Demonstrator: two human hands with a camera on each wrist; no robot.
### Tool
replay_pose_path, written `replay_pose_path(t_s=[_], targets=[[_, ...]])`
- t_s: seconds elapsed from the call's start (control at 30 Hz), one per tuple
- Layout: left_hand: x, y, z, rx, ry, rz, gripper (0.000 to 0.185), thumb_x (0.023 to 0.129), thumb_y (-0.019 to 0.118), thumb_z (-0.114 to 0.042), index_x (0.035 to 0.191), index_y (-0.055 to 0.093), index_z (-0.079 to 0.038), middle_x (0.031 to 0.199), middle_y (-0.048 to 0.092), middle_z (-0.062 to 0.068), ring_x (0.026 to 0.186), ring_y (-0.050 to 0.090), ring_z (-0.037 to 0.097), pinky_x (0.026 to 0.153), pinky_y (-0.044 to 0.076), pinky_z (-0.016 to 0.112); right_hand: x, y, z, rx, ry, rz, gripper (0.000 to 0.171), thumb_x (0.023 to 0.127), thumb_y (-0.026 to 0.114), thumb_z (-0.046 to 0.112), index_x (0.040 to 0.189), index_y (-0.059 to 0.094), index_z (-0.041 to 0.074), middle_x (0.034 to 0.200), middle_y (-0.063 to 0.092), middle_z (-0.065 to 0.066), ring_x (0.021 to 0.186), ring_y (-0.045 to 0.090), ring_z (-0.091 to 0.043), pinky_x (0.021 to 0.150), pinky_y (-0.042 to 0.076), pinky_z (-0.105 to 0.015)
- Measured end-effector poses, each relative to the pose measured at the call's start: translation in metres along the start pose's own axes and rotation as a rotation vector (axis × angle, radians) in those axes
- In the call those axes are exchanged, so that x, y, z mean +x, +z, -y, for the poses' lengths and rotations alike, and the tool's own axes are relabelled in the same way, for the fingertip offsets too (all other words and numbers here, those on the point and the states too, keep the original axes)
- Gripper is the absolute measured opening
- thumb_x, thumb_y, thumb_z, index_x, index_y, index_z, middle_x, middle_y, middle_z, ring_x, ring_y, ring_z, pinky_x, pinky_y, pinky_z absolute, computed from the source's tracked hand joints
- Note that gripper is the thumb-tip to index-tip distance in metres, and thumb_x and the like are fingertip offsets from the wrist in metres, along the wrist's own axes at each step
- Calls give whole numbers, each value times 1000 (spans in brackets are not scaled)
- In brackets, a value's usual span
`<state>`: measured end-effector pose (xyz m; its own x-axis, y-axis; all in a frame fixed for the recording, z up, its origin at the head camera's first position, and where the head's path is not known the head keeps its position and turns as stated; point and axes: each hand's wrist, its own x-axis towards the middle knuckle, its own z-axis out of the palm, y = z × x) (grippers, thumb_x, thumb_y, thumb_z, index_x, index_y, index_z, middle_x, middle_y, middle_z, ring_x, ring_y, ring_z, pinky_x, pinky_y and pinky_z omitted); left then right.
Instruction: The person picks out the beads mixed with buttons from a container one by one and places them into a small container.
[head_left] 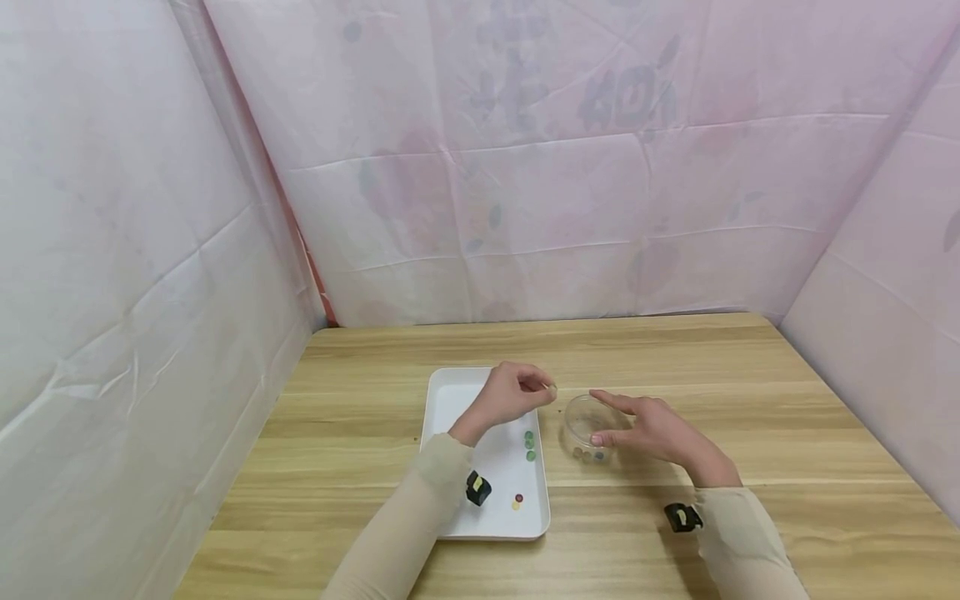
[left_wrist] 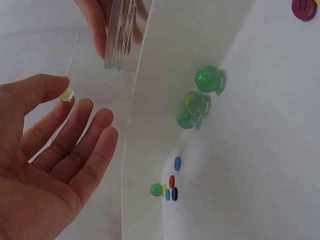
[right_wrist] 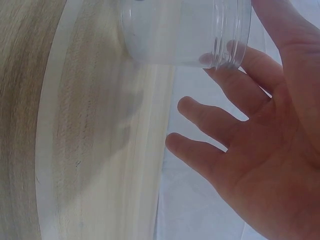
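Observation:
My left hand (head_left: 546,388) hovers over the right edge of a white tray (head_left: 450,400), pinching a small yellow-green marble (left_wrist: 66,94) between thumb and forefinger; its other fingers are spread loosely. Just right of the tray stands a clear jar (head_left: 583,427) with a few small pieces on its bottom. My right hand (head_left: 596,415) holds the jar between thumb and forefinger, and the remaining fingers (right_wrist: 210,115) hang free beside it. Three green marbles (left_wrist: 196,102) lie together on the tray.
Small coloured buttons (left_wrist: 170,187) and one little green marble sit near the tray's front right corner, a purple button (left_wrist: 304,7) apart from them. The tray and jar rest on a wooden table (head_left: 750,400) enclosed by pale pink sheets on three sides.

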<state>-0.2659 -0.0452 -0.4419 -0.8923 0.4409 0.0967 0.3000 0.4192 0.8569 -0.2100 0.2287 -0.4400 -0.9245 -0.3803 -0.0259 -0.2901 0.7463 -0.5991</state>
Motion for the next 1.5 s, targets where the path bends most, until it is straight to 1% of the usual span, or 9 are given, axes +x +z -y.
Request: replay_pose_path(t_s=[0.17, 0.47, 0.67, 0.87, 1.07, 1.13, 1.3, 1.43, 1.5], targets=[[0, 5, -1, 16, 16, 18, 16, 95, 77, -21, 108, 81, -13, 89, 77, -3, 76, 63, 4, 67, 53, 20, 0, 0, 0, 0, 0, 2, 86, 87, 79, 59, 156, 52, 14, 149, 59, -26, 138, 56, -49, 110, 47, -65], [2, 13, -4, 49, 51, 47, 13, 95, 78, -17, 107, 81, -11, 90, 77, -1, 75, 62, 3, 68, 52, 17, 0, 0, -1, 3, -1, 2, 86, 88, 79, 58, 156, 52, 13, 149, 58, -26, 137, 57, -47, 108, 48, -65], [0, 16, -10, 54, 69, 56, 12, 94, 79, -15, 105, 81, -9, 92, 78, 3, 76, 64, 4, 70, 53, 17, -1, 0, -1, 5, 8, 9, 86, 89, 78, 59, 157, 51, 14, 151, 57, -26, 137, 57, -45, 107, 49, -65], [0, 21, -10, 56, 79, 65, 11, 94, 79, -15, 103, 81, -9, 92, 78, 3, 76, 63, 1, 72, 54, 17, -2, -1, 0, 16, 18, 18, 86, 89, 78, 59, 157, 51, 15, 153, 55, -26, 139, 56, -46, 108, 49, -65], [0, 25, -6, 71, 75, 54, 12, 94, 79, -17, 104, 81, -11, 92, 78, -1, 78, 63, -2, 74, 54, 17, -2, 0, 0, 16, 21, 18, 86, 88, 78, 59, 157, 51, 17, 153, 55, -26, 130, 61, -37, 107, 50, -64], [0, 25, -6, 75, 74, 51, 12, 94, 79, -18, 103, 81, -11, 91, 78, -2, 78, 64, -2, 74, 54, 17, -2, 0, 0, 15, 19, 16, 85, 89, 78, 59, 157, 51, 16, 153, 55, -26, 129, 61, -36, 107, 50, -64], [0, 26, -7, 86, 79, 54, 13, 93, 80, -19, 104, 81, -12, 93, 78, -3, 81, 66, 0, 76, 55, 16, -2, 0, 0, 6, 11, 10, 86, 89, 78, 58, 157, 51, 14, 152, 56, -26, 135, 59, -43, 107, 49, -64], [1, 27, -9, 99, 63, 58, 16, 93, 80, -22, 106, 82, -13, 100, 79, -2, 86, 68, 1, 78, 55, 17, -2, 0, 0, 2, 11, 7, 86, 89, 78, 59, 157, 51, 14, 152, 56, -26, 135, 59, -44, 107, 49, -65], [1, 28, -10, 105, 52, 57, 16, 93, 80, -23, 107, 82, -15, 105, 80, -3, 88, 68, 2, 78, 55, 17, -2, 0, 0, 2, 10, 7, 86, 89, 78, 59, 157, 51, 14, 151, 56, -26, 134, 59, -43, 107, 49, -65]])
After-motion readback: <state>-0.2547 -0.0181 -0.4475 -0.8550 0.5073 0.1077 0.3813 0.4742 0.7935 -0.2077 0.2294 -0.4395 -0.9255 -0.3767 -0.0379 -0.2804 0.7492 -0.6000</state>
